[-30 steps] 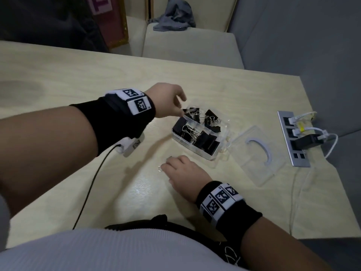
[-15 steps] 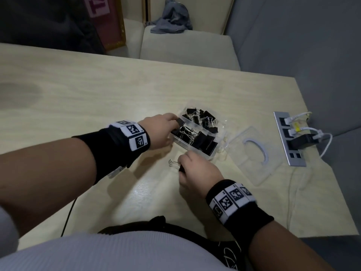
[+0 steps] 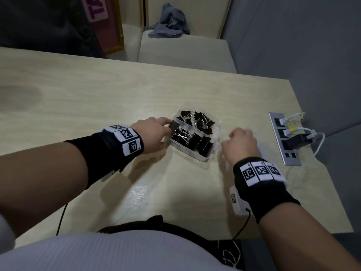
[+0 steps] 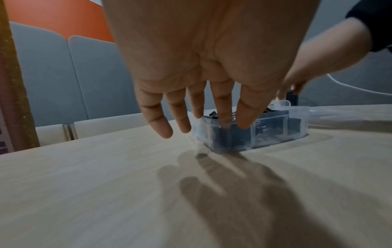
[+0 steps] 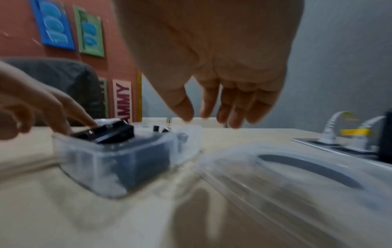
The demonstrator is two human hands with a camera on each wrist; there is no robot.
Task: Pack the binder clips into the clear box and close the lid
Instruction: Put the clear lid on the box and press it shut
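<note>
The clear box stands mid-table, its compartments filled with black binder clips. My left hand is at the box's left end with its fingers straight. In the left wrist view the index fingertip reaches just inside the wall of the box. From the right wrist it rests on a clip. My right hand hovers empty, fingers loosely hanging, to the right of the box. It is above the loose clear lid, which it mostly hides from the head camera.
A metal power strip with plugs and white cables lies near the table's right edge. A black cable runs off the front edge by my body. Behind the table is a cushioned seat with a grey cloth.
My right hand, which held a clip just in front of the box, has swung right over the lid and is empty. My left hand has stayed at the box's left end.
</note>
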